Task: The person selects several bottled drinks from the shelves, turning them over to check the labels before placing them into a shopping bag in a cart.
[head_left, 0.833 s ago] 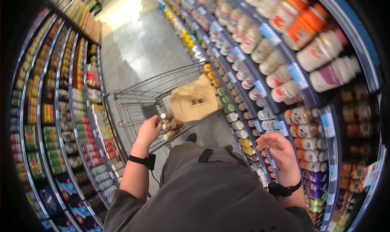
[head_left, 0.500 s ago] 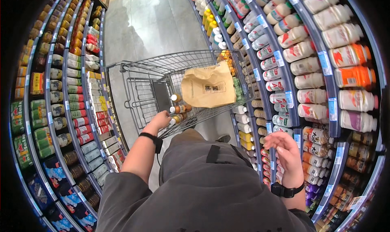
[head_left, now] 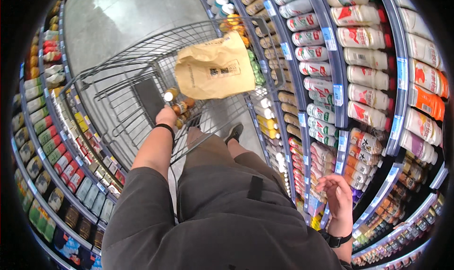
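My left hand (head_left: 165, 115) reaches into the wire shopping cart (head_left: 127, 146), its fingers closed around the capped end of an amber bottle (head_left: 179, 108) lying in the basket. Next to it a similar bottle (head_left: 170, 94) shows its white cap, and another bottle (head_left: 181, 121) lies partly hidden by my hand and the wires. A large brown paper bag (head_left: 215, 69) rests in the cart beyond the bottles. At the right, my right hand (head_left: 336, 194) hangs in the air near the drink shelves with loosely curled, parted fingers and nothing in it.
Shelves of bottled drinks (head_left: 364, 59) line my right side, close to the cart. Shelves of cans and cartons (head_left: 61, 161) run along the left. Orange items (head_left: 234, 23) and green-wrapped items (head_left: 256, 67) sit behind the bag. Grey floor (head_left: 111, 19) stretches ahead.
The view has turned, and the cart appears farther left and higher. My left hand has moved from beside the bottles onto one of them. My right hand stays raised and empty, lower in view.
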{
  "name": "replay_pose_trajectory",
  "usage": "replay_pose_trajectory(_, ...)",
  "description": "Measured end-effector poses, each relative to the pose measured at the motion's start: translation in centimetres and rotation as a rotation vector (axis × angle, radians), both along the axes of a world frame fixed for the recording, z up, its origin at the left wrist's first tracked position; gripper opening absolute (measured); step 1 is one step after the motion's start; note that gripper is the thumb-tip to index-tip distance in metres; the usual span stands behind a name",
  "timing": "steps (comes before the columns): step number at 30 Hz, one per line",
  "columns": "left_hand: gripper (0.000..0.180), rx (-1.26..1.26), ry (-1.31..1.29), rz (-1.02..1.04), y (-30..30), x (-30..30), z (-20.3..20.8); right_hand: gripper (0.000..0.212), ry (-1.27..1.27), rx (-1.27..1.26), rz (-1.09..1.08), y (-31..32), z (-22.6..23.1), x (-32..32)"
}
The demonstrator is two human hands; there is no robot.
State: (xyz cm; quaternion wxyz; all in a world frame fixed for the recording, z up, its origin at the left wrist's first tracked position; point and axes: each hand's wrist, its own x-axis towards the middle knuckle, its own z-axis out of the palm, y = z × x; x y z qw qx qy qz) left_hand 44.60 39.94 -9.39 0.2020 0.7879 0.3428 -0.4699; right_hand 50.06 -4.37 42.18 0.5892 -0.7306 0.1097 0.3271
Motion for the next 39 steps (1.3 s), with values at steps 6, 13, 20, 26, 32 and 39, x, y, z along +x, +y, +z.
replay_pose_trajectory(6,0.044,-0.11,0.029,-0.177,-2.2,2.6,2.6,0.051,-0.028,-0.047,-0.119,-3.4,1.3,-1.8)
replay_pose_trajectory(13,0.061,-0.192,-0.156,-0.098,-2.1,2.7,3.9,0.047,-0.037,0.046,-0.06,-5.6,-0.4,-2.3)
replay_pose_trajectory(20,0.045,-0.513,-0.477,-0.085,-7.5,8.2,23.8,0.039,-0.069,0.208,-0.195,-10.5,-2.2,-2.2)
replay_pose_trajectory(26,0.026,-1.116,-0.523,-0.078,-19.3,13.2,40.4,0.053,-0.033,0.427,-0.32,-13.2,-3.5,-2.0)
replay_pose_trajectory(32,0.03,-1.349,-0.771,-0.812,-32.7,16.9,50.8,0.065,0.038,0.99,-0.39,-20.0,-1.3,-2.6)
replay_pose_trajectory(39,0.024,-1.604,-0.5,-0.454,-42.9,16.9,51.6,0.054,-0.126,0.854,-0.415,-26.0,1.7,-8.1)
